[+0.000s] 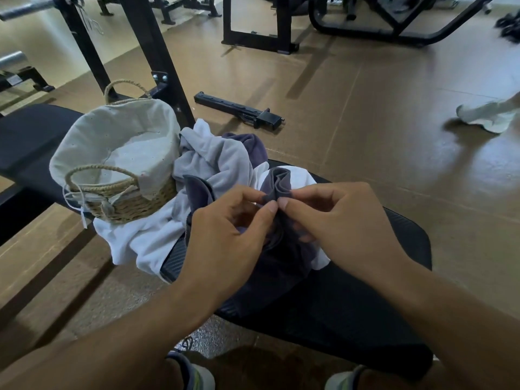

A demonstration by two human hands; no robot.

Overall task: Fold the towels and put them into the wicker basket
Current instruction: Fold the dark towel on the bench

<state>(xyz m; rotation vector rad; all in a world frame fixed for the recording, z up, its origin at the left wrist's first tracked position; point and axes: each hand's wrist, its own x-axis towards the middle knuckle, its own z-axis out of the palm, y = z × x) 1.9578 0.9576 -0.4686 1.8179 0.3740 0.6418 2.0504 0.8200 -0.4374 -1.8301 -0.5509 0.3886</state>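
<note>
Dark grey towel (277, 249) sits bunched on the black bench (365, 299) — left hand (225, 235) and right hand (337, 223) both pinch its top edge, fingertips almost touching. White towels (140, 240) heaped behind, wicker basket (118, 159) just left.

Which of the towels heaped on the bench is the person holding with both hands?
The dark grey towel nearest the person: the left hand and right hand pinch its bunched edge. The white towels and another grey one lie untouched.
</note>
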